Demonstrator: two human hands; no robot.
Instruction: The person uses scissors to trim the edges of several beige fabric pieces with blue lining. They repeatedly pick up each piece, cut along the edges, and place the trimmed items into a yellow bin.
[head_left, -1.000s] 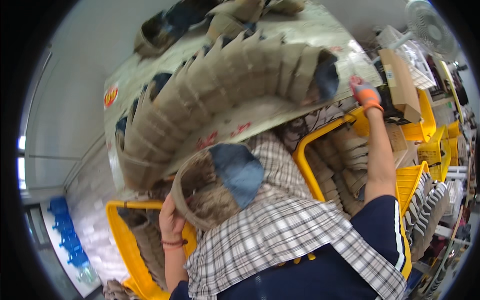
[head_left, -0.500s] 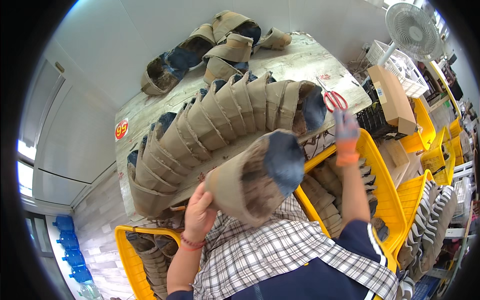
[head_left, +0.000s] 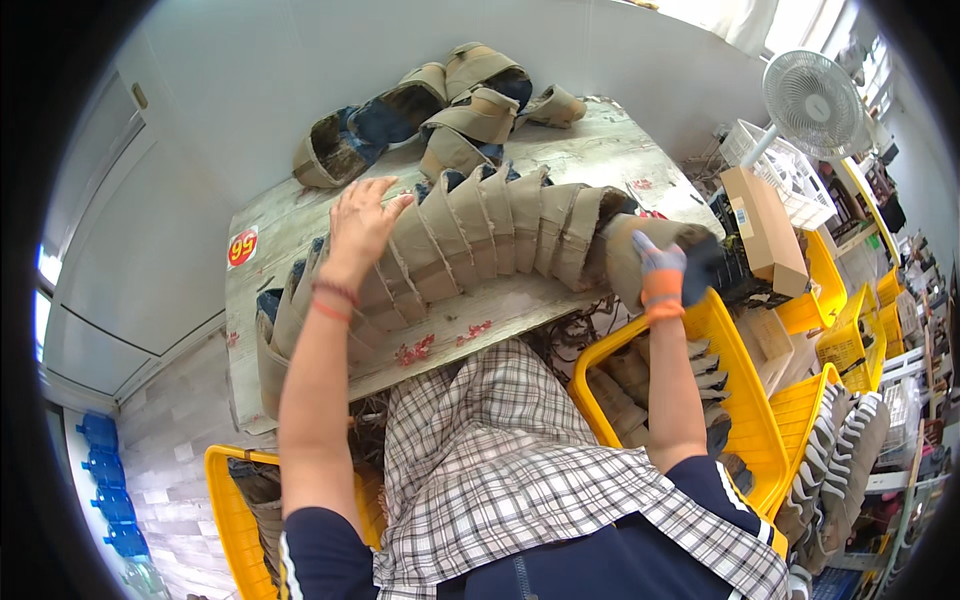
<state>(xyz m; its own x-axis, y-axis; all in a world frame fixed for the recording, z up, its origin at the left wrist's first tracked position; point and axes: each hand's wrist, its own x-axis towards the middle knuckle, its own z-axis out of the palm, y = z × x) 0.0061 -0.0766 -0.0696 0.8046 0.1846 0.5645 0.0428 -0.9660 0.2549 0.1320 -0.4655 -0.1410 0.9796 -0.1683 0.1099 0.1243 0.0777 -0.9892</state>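
Across the table (head_left: 490,318) curves a long row of nested tan shoe uppers (head_left: 440,235). At the row's right end my right hand (head_left: 660,275), in a grey and orange glove, grips one more shoe upper (head_left: 625,262); its dark blue end is blurred. That upper sits against the open end of the row. My left hand (head_left: 362,222) is bare, with fingers apart and nothing in it, above the left part of the row. Red-handled scissors (head_left: 650,214) lie behind the held upper, mostly hidden.
Several loose shoe uppers (head_left: 470,125) are heaped at the table's back. Yellow baskets hold more uppers, one on the right (head_left: 745,400) and one at lower left (head_left: 225,500). A cardboard box (head_left: 765,230), a white crate (head_left: 775,170) and a fan (head_left: 815,105) stand at right.
The shoe upper has gone from my left hand to my right hand and moved to the row's right end. My left hand has let go and risen over the row.
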